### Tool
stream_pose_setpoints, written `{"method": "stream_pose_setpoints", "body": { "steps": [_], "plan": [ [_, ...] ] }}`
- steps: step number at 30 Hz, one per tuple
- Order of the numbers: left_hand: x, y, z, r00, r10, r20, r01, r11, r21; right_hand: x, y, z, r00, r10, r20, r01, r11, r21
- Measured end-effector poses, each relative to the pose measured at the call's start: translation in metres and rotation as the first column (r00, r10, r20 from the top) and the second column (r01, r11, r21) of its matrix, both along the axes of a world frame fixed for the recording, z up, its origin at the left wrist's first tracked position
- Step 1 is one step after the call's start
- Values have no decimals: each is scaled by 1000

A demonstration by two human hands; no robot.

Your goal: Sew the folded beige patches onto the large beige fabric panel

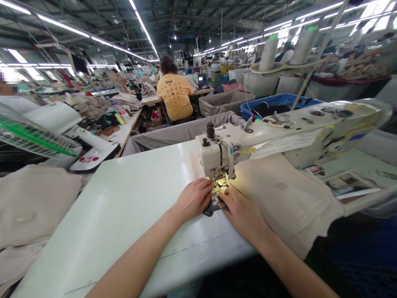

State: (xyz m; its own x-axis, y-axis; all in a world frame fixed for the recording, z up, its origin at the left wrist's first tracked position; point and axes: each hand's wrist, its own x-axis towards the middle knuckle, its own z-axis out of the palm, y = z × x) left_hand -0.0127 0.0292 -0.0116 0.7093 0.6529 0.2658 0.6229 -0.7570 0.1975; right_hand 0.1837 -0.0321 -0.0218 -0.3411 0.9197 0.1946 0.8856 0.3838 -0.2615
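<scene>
Working this close to the presser foot (221,185) demands precise placement. The sewing machine (263,133) stands across the right part of the counter (139,198), with its lit stitching area nearer the near edge than the far edge. The beige cloth (288,207) lies mainly to the right of that area, below the machine, and droops past the near edge beside the right forearm (285,252). A further strip shows behind the machine head (211,157), toward the far edge.

Left hand (194,198): set on the left side of the presser foot, fingers bent and gathered, tips just beside it. Right hand (243,211): set on the right side, slightly toward the near edge, fingertips directed at the dark plate (209,213). Whether either set of fingers pinches cloth or merely rests there cannot be told; the contact is too small to resolve.

Recommended practice: keep the fingertips beside the foot, out of the needle's line. Apply light, even pressure with both hands; pulling could skew the cloth or deflect the needle. Support the drooping portion, as its weight may drag sideways. Check that any layer beneath the foot lies flat.
</scene>
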Motion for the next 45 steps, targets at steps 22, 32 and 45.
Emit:
{"method": "stream_pose_setpoints", "body": {
  "steps": [22,32,45],
  "plan": [
    [31,-79,9,969,144,-200,-159,985,-65,19,-17,-9,964,94,-250,-81,995,62],
    [15,-74,6,983,34,-182,-35,999,-1,18,-20,-16,992,114,-61,-108,990,87],
    [15,-66,6,938,199,-284,-208,978,-2,17,-20,-18,992,94,-90,-83,990,116]
  ]
}}
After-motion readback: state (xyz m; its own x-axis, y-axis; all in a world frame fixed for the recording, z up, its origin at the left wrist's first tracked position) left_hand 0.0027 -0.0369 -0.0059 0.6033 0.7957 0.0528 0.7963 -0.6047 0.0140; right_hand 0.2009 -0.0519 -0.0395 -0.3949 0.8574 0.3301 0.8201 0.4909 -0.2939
